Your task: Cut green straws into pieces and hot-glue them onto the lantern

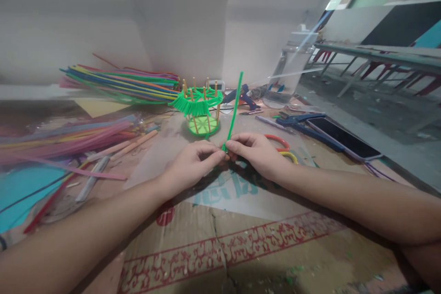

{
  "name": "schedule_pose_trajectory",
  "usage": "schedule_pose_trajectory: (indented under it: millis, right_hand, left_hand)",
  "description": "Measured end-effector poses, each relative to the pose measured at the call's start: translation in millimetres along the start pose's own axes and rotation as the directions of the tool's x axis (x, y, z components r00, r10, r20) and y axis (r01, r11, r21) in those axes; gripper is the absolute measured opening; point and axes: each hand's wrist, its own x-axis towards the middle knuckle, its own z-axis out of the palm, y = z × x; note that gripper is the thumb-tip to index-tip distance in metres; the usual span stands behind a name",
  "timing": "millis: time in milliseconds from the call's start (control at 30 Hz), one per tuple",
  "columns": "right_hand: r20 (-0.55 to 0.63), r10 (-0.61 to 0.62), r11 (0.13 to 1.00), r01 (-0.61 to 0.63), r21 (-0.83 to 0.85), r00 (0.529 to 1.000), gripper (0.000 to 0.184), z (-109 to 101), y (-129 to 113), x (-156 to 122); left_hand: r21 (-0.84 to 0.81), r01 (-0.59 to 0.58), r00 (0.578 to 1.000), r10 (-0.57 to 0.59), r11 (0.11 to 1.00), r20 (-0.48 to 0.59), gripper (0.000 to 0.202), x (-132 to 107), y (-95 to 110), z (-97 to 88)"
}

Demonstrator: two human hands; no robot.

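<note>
My left hand (193, 161) and my right hand (255, 151) meet at the middle of the work surface, fingertips pinched together on the lower end of a green straw (234, 106). The straw rises up and slightly to the right from the pinch. Just behind my hands stands a small round craft piece (200, 110) with a green base, upright wooden sticks and folded green straws woven around them. My hands do not touch it.
Bundles of coloured straws (124, 83) lie at the back left, with more pink ones (65, 141) at the left. A blue glue gun (241, 95), scissors with red and yellow handles (280, 146), a phone (342, 138) and flattened cardboard (220, 248) surround my hands.
</note>
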Motion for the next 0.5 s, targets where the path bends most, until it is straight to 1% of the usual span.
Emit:
schedule_pose_trajectory:
  millis: [133,267,333,400,500]
  right_hand:
    - [-0.003,0.016,0.998,-0.016,-0.053,1.000,0.026,0.3,0.9,1.0]
    - [0.014,0.003,0.999,-0.002,-0.046,1.000,0.029,-0.3,3.5,1.6]
    - [0.016,-0.001,0.999,0.002,-0.045,1.000,0.030,-0.7,4.1,1.4]
    - [0.002,-0.004,0.998,0.004,-0.062,1.000,0.029,-1.1,3.9,1.1]
    - [-0.012,-0.003,0.997,0.002,-0.082,1.000,0.030,-1.3,2.7,0.4]
  left_hand:
    - [-0.022,0.014,1.000,-0.013,1.000,0.008,0.029,-1.0,-1.5,-0.7]
    - [-0.138,0.020,0.999,-0.015,0.990,0.036,0.033,-1.1,1.3,-1.9]
    - [-0.162,0.006,0.999,0.001,0.987,0.044,0.032,-1.1,2.3,-1.8]
    - [-0.098,-0.016,0.999,0.019,0.995,0.027,0.025,-1.3,2.6,-0.6]
    - [0.071,-0.069,0.997,0.071,0.995,-0.021,0.014,-1.6,2.2,1.9]
